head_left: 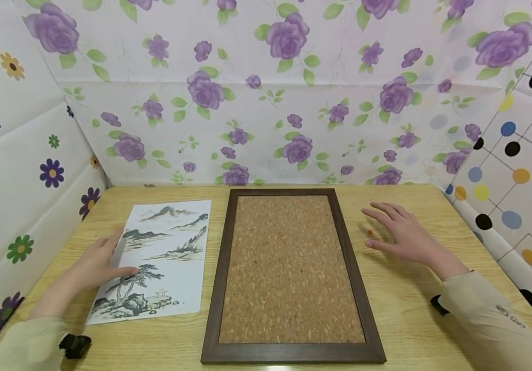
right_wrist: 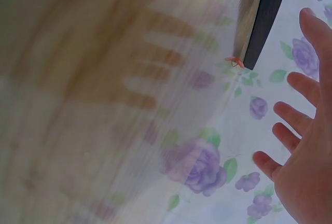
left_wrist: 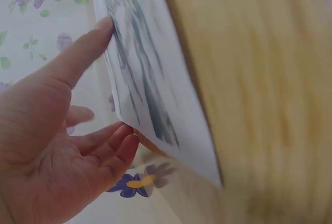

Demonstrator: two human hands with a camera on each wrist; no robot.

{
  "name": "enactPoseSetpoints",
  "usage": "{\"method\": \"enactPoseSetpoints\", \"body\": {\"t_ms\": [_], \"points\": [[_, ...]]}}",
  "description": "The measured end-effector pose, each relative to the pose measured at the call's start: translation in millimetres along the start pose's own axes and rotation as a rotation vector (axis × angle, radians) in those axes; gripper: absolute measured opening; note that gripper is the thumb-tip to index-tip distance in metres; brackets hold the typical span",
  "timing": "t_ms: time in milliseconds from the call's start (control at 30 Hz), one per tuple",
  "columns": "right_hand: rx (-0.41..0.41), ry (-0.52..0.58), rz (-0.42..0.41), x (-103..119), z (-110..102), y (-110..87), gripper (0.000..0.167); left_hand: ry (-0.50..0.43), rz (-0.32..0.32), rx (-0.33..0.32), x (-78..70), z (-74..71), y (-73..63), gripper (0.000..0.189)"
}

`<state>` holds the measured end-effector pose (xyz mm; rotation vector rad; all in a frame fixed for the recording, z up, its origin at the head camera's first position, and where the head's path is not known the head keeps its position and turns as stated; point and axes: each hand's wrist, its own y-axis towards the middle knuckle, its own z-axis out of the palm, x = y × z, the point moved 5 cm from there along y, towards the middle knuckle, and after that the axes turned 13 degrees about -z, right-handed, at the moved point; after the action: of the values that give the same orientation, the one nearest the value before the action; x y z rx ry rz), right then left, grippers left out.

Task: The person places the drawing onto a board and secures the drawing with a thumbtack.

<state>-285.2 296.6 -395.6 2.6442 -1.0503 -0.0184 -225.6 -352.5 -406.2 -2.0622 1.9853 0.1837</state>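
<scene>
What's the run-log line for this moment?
left hand: holds landscape print by left edge | right hand: empty, near small orange-red item | corkboard: on table, between the hands

— Have what mid-table?
— See corkboard [head_left: 291, 268] flat on table [head_left: 407, 314].
— Left of it?
— Find paper sheet [head_left: 166, 245], near but apart; left hand [head_left: 91, 265] at its left edge, thumb [head_left: 126, 271] over it.
— And right?
— Mark small object [head_left: 370, 232] on table, near right hand [head_left: 402, 233].
— Behind?
— Log back wall [head_left: 266, 123] along far edge, side walls [head_left: 11, 170] left and right.

paper [head_left: 168, 257]: white, grey landscape | cork [head_left: 293, 270]: speckled tan | frame [head_left: 293, 353]: dark brown
</scene>
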Motion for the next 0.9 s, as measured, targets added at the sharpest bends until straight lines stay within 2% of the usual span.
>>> {"method": "enactPoseSetpoints", "body": {"t_ms": [200,400,533,633,767,900], "points": [[0.012,0.009,0.014,-2,1,0.5,0.075,-0.027,-0.067,0.026,-2.0,-1.3,0.8,0.121],[0.026,0.038,0.021,-5,4,1.9,0.074,-0.041,-0.109,0.041,2.1,-1.0,2.2,0.113],[0.031,0.057,0.026,-7,6,3.8,0.073,-0.064,-0.092,0.038,6.9,0.7,2.8,0.105],[0.035,0.063,0.030,-8,6,4.9,0.072,-0.090,-0.052,0.033,10.0,1.7,2.8,0.097],[0.040,0.067,0.034,-9,6,5.6,0.072,-0.120,-0.011,0.060,13.0,1.2,1.2,0.090],[0.044,0.072,0.037,-9,7,5.6,0.072,-0.147,-0.007,0.103,15.4,-1.1,-1.2,0.085]]}}
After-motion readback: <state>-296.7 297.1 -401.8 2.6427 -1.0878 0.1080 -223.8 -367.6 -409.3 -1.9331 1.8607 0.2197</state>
